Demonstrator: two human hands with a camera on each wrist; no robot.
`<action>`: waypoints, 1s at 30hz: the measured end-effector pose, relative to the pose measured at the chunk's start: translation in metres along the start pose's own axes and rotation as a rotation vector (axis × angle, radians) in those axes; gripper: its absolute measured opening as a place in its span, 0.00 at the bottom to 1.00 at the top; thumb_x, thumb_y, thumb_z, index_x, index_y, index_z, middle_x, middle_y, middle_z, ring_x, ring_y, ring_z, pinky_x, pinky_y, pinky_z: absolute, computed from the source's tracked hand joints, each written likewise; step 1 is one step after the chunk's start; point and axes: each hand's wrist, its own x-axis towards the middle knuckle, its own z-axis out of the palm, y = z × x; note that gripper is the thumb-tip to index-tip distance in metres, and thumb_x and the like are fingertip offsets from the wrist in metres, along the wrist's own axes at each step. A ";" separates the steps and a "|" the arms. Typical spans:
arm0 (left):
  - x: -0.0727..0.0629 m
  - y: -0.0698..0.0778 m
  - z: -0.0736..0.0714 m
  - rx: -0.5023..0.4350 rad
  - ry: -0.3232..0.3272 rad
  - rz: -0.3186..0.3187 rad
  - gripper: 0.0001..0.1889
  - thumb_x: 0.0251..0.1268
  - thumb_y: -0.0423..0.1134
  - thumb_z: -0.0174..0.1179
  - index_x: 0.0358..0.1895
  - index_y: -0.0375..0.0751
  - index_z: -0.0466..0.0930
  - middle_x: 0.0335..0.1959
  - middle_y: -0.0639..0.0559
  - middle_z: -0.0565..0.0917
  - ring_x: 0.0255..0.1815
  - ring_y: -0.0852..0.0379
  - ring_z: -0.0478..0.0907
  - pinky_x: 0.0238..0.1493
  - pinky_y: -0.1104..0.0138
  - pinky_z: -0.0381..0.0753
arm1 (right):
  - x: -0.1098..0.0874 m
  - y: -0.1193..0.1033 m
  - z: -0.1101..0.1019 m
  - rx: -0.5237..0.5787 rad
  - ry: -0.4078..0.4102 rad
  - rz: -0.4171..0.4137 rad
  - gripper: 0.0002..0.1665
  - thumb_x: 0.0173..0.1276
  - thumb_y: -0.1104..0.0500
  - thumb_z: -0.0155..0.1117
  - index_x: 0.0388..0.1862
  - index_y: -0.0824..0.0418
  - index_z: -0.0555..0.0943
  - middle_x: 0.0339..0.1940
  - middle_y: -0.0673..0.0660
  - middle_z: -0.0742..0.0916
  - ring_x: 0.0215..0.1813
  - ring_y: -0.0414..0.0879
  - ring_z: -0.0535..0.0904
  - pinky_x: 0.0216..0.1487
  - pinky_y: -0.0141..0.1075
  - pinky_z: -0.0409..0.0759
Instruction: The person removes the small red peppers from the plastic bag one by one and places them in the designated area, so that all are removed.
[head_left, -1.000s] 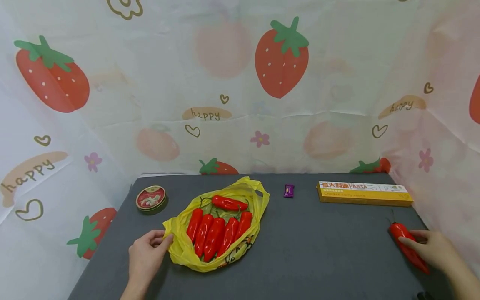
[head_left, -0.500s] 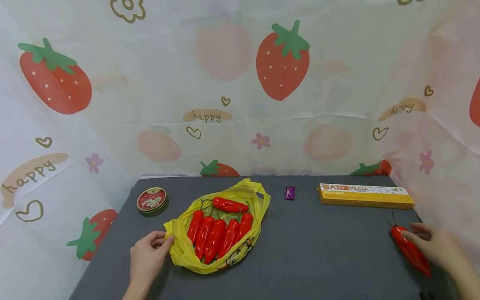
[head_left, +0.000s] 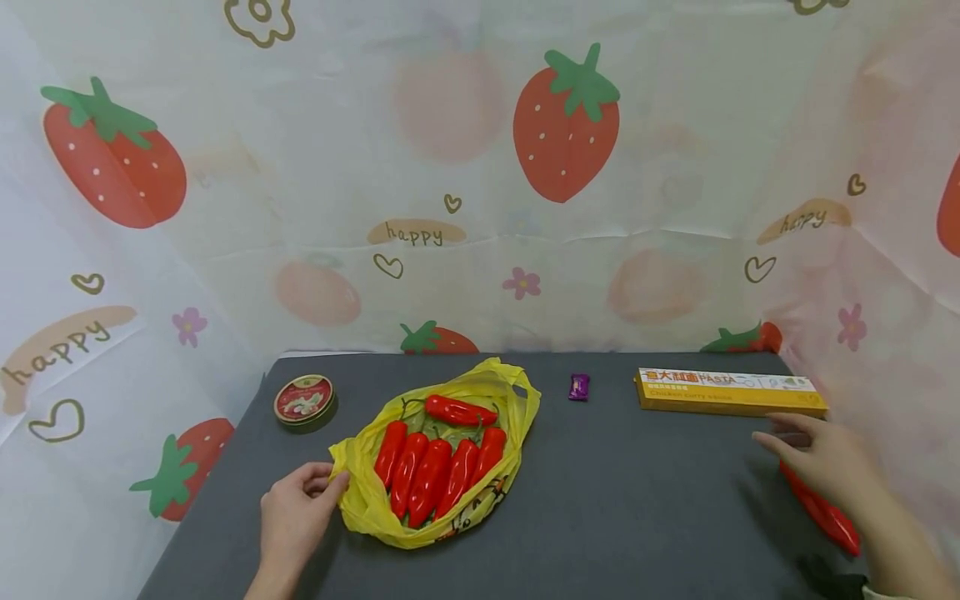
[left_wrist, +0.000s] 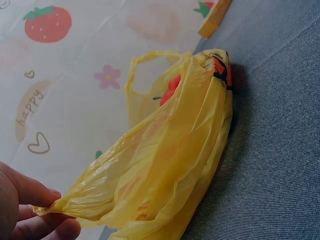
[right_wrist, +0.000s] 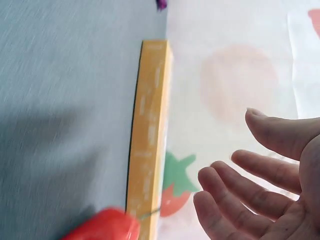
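A yellow plastic bag (head_left: 360, 492) lies spread on the table with several red chili peppers (head_left: 430, 483) inside it. My left hand (head_left: 295, 508) pinches the bag's left edge between thumb and fingers; in the left wrist view that edge of the bag (left_wrist: 150, 170) is drawn out into a point at the fingertips. On the right, a single red chili pepper (head_left: 825, 512) rests on the table, partly hidden behind my right hand (head_left: 828, 462). The right hand holds nothing, its thumb and fingers apart above the pepper. In the right wrist view the pepper (right_wrist: 107, 225) shows at the bottom edge.
A yellow and white pasta box (head_left: 727, 393) lies at the back right, just beyond my right hand. A small purple wrapped candy (head_left: 578, 387) is at the back middle. A round red-topped tin (head_left: 304, 402) stands at the back left. Printed cloth (head_left: 480, 167) hangs behind the grey table (head_left: 637, 500).
My right hand has let go of the single red chili pepper and moved up and left of it. The left hand keeps its pinch on the bag.
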 end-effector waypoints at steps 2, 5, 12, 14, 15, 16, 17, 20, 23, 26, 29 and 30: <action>0.001 0.001 0.000 -0.003 -0.004 0.002 0.17 0.65 0.48 0.68 0.43 0.36 0.87 0.28 0.50 0.89 0.25 0.60 0.81 0.26 0.70 0.77 | 0.002 -0.010 0.003 0.015 0.011 -0.020 0.39 0.69 0.39 0.67 0.58 0.73 0.80 0.45 0.71 0.89 0.47 0.65 0.86 0.46 0.57 0.81; 0.001 0.002 -0.001 -0.007 -0.008 0.003 0.17 0.65 0.48 0.68 0.43 0.36 0.87 0.28 0.50 0.89 0.25 0.60 0.80 0.26 0.70 0.77 | 0.004 -0.025 0.010 0.053 0.036 -0.050 0.37 0.68 0.41 0.69 0.58 0.73 0.81 0.47 0.71 0.88 0.47 0.64 0.87 0.43 0.55 0.84; 0.001 0.001 -0.001 -0.003 -0.006 -0.006 0.17 0.64 0.48 0.69 0.43 0.35 0.87 0.28 0.49 0.89 0.26 0.59 0.80 0.27 0.70 0.78 | 0.012 -0.059 0.023 0.094 0.029 -0.106 0.36 0.68 0.42 0.69 0.59 0.72 0.81 0.49 0.69 0.88 0.48 0.63 0.87 0.47 0.58 0.82; 0.001 0.001 -0.001 -0.004 -0.011 -0.009 0.17 0.64 0.48 0.69 0.43 0.35 0.87 0.28 0.49 0.89 0.26 0.59 0.81 0.27 0.70 0.78 | 0.014 -0.067 0.028 0.102 0.020 -0.122 0.35 0.68 0.43 0.70 0.59 0.71 0.81 0.48 0.68 0.89 0.48 0.62 0.87 0.47 0.57 0.82; 0.001 0.001 -0.001 -0.004 -0.011 -0.009 0.17 0.65 0.49 0.69 0.43 0.36 0.87 0.28 0.50 0.89 0.26 0.60 0.81 0.27 0.69 0.78 | 0.015 -0.072 0.030 0.111 0.012 -0.127 0.35 0.68 0.43 0.70 0.59 0.71 0.81 0.48 0.68 0.89 0.48 0.61 0.87 0.48 0.57 0.82; 0.001 0.001 -0.001 -0.005 -0.011 -0.009 0.17 0.65 0.49 0.69 0.43 0.36 0.87 0.28 0.50 0.89 0.25 0.60 0.81 0.27 0.69 0.78 | 0.016 -0.076 0.033 0.115 0.007 -0.133 0.34 0.68 0.43 0.70 0.59 0.70 0.81 0.48 0.67 0.89 0.48 0.61 0.87 0.48 0.56 0.83; 0.001 0.000 -0.001 -0.006 -0.009 -0.008 0.17 0.65 0.49 0.69 0.43 0.36 0.87 0.28 0.50 0.89 0.25 0.60 0.81 0.27 0.69 0.78 | 0.018 -0.080 0.036 0.120 0.002 -0.139 0.34 0.68 0.44 0.70 0.59 0.69 0.81 0.47 0.67 0.89 0.48 0.60 0.87 0.48 0.55 0.83; 0.001 0.000 -0.001 -0.004 0.000 0.000 0.17 0.65 0.49 0.69 0.43 0.37 0.88 0.28 0.50 0.89 0.25 0.60 0.81 0.27 0.69 0.78 | 0.024 -0.092 0.044 0.136 -0.016 -0.151 0.32 0.68 0.45 0.70 0.59 0.69 0.82 0.48 0.67 0.89 0.49 0.60 0.87 0.48 0.53 0.84; 0.000 0.000 -0.001 0.003 0.002 0.005 0.17 0.65 0.49 0.68 0.42 0.37 0.88 0.28 0.50 0.89 0.25 0.60 0.81 0.27 0.69 0.77 | 0.029 -0.103 0.051 0.156 -0.030 -0.165 0.32 0.68 0.46 0.70 0.59 0.69 0.82 0.50 0.67 0.89 0.49 0.59 0.87 0.48 0.52 0.84; 0.000 -0.001 0.000 0.009 0.004 0.008 0.16 0.65 0.49 0.68 0.42 0.37 0.88 0.27 0.51 0.89 0.25 0.60 0.80 0.27 0.69 0.77 | 0.032 -0.113 0.057 0.172 -0.034 -0.187 0.31 0.68 0.47 0.71 0.60 0.68 0.82 0.51 0.66 0.89 0.49 0.58 0.87 0.47 0.51 0.85; 0.000 -0.001 0.002 0.010 0.006 0.013 0.17 0.65 0.49 0.68 0.42 0.37 0.88 0.27 0.51 0.89 0.24 0.60 0.80 0.26 0.70 0.77 | 0.035 -0.124 0.061 0.194 -0.036 -0.218 0.31 0.68 0.48 0.71 0.61 0.67 0.81 0.52 0.65 0.89 0.48 0.56 0.87 0.47 0.50 0.85; 0.001 -0.002 0.002 0.009 0.005 0.012 0.17 0.65 0.49 0.68 0.42 0.37 0.88 0.27 0.51 0.89 0.24 0.60 0.80 0.26 0.70 0.77 | 0.036 -0.127 0.063 0.203 -0.037 -0.229 0.30 0.68 0.48 0.71 0.61 0.66 0.81 0.52 0.64 0.88 0.48 0.56 0.87 0.46 0.50 0.85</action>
